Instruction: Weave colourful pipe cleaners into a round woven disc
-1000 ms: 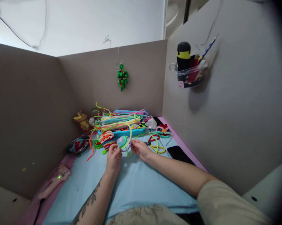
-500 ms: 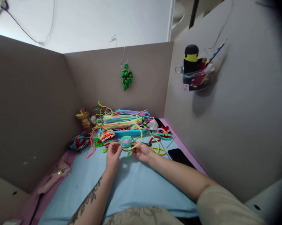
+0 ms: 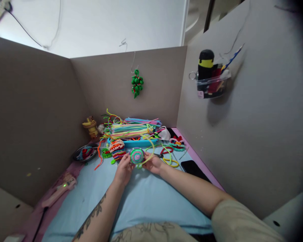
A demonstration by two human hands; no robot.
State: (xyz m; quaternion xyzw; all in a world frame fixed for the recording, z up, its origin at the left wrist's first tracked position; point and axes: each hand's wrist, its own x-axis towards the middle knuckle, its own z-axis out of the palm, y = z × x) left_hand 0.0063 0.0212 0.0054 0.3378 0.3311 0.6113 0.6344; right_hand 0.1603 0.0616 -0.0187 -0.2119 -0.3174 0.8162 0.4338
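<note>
The pink label (image 3: 200, 94) is too small to read; your left hand (image 3: 124, 168) and right hand (image 3: 153, 162) grasp one ringed round piece (image 3: 137, 156), near one pair of scissors (image 3: 161, 156).

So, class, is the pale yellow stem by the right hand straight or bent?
Bent: the pale yellow stem makes a wide curve beside the striped round piece, near the right hand.

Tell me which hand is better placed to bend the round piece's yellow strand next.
Likely the right hand: the yellow strand arcs out on that side of the round piece, passing close by that hand. The left hand holds the opposite edge, so it could steady the piece.
</note>
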